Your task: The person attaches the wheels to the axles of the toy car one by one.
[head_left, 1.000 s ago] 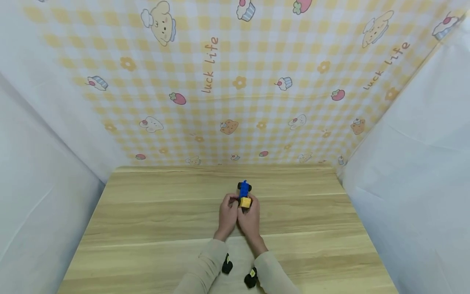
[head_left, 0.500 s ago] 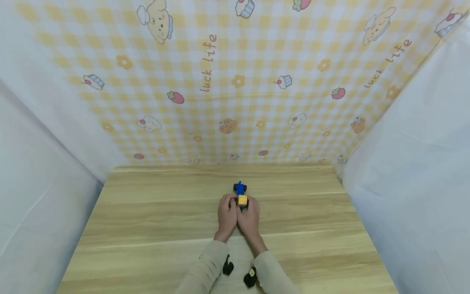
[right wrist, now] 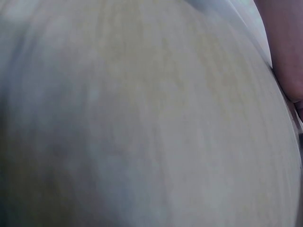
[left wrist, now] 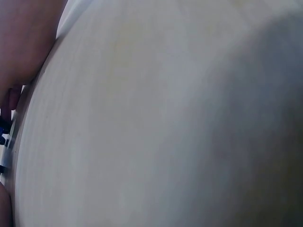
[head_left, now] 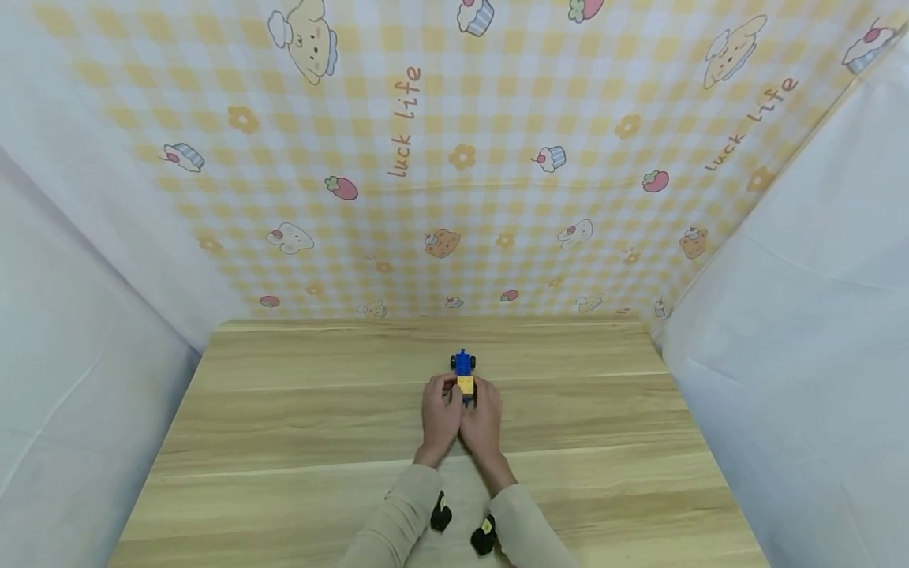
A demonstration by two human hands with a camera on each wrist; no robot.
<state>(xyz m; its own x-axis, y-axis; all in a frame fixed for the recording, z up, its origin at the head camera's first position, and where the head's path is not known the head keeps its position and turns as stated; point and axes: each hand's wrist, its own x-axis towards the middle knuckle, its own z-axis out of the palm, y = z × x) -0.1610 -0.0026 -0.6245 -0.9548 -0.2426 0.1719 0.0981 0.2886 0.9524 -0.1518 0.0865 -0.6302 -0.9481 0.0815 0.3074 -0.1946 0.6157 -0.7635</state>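
Note:
Between both hands in the head view is a small blue toy car [head_left: 463, 364] with black wheels, its far end pointing at the back wall. A yellow block [head_left: 465, 383] sits on its near part. The left hand [head_left: 442, 416] grips the toy from the left, with its thumb against the yellow block's side. From the right, the right hand [head_left: 483, 416] curls its fingers round the toy's near end. Both wrists almost meet. The fingers cover the car's near wheels. Just a blue sliver of the toy [left wrist: 4, 126] shows at the left wrist view's edge.
A wood-grain table [head_left: 298, 410] lies under the hands. Behind it hangs a yellow checked cloth [head_left: 398, 213], with white cloth walls at left [head_left: 85, 331] and right [head_left: 802, 331]. Black straps [head_left: 441, 513] show at the sleeves' cuffs.
The toy car has shifted slightly left and turned from a slant to nearly straight ahead. The left thumb has come up against the yellow block. Both forearms have stayed nearly in place.

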